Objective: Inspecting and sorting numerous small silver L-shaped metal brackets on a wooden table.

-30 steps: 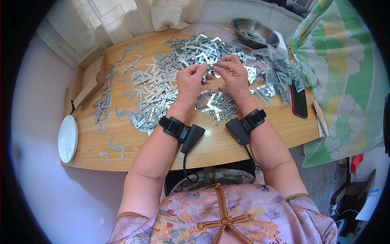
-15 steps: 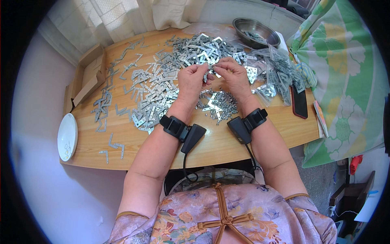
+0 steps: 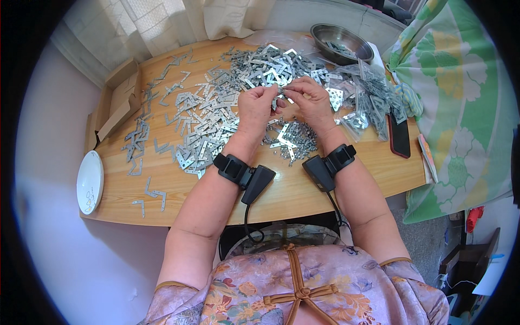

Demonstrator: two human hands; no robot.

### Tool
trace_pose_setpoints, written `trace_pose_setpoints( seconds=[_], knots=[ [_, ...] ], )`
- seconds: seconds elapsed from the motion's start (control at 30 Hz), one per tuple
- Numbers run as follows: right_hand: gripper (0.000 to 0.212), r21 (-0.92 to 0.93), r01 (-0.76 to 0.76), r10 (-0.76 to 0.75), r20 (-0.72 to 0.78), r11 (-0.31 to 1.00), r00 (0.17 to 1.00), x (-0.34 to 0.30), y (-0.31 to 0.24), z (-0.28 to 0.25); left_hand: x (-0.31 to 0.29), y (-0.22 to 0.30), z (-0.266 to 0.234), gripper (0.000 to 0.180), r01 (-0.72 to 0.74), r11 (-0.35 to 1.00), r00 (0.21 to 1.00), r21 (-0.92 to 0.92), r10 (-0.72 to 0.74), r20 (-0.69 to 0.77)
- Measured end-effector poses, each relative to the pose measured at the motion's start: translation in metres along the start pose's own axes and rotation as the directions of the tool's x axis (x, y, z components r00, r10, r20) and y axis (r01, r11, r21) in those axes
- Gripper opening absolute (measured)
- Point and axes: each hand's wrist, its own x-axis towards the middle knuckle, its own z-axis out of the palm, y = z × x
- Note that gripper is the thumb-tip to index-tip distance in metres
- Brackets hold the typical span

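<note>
Above the middle of the table my left hand [image 3: 255, 107] and my right hand [image 3: 311, 103] meet, fingertips pinched almost together. A small grey metal corner bracket shows partly between the left fingers, which hide most of it. Thumb and forefinger of my right hand are closed at the bracket's edge; whatever they pinch is too small to name. Beneath and beyond the hands spreads a pile of L-shaped metal corner brackets [image 3: 208, 125]. Just below the hands lies a heap of small screws [image 3: 303, 142] with a few brackets on top.
At the back right stands a steel bowl [image 3: 342, 45] with metal parts. Clear plastic bags [image 3: 374, 92] of hardware lie beside a phone [image 3: 399, 135]. Leftward are an open cardboard box [image 3: 120, 97], loose brackets [image 3: 135, 141] and a white dish [image 3: 90, 182] at the table edge.
Both hands stay in nearly the same place, with only slight finger movement at the small metal piece. The piles and other things have not moved.
</note>
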Motion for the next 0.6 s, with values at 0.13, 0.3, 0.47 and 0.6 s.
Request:
trace_pose_setpoints(
  seconds=[0.13,0.3,0.47,0.6],
  knots=[
    [0.007,-0.137,0.111,-0.113,-0.005,0.984,0.994,0.0019,-0.0043,-0.0006,-0.0008,0.0013,0.0009,0.021,0.006,1.0,1.0,-0.003,-0.006,-0.005],
    [0.006,-0.218,0.172,-0.176,-0.002,0.961,0.984,0.0039,-0.0078,-0.0009,0.0,0.0004,0.0012,0.02,-0.013,1.0,1.0,-0.005,0.013,-0.004],
    [0.006,-0.217,0.161,-0.165,-0.002,0.963,0.986,0.0038,-0.0076,-0.002,-0.001,0.0015,0.0029,0.02,-0.034,0.999,0.999,0.004,0.034,0.001],
    [0.007,-0.281,0.178,-0.186,-0.004,0.943,0.982,0.0024,-0.0087,-0.0021,-0.0005,0.0003,0.0012,0.02,-0.046,0.999,0.999,0.019,0.046,0.002]
  ],
)
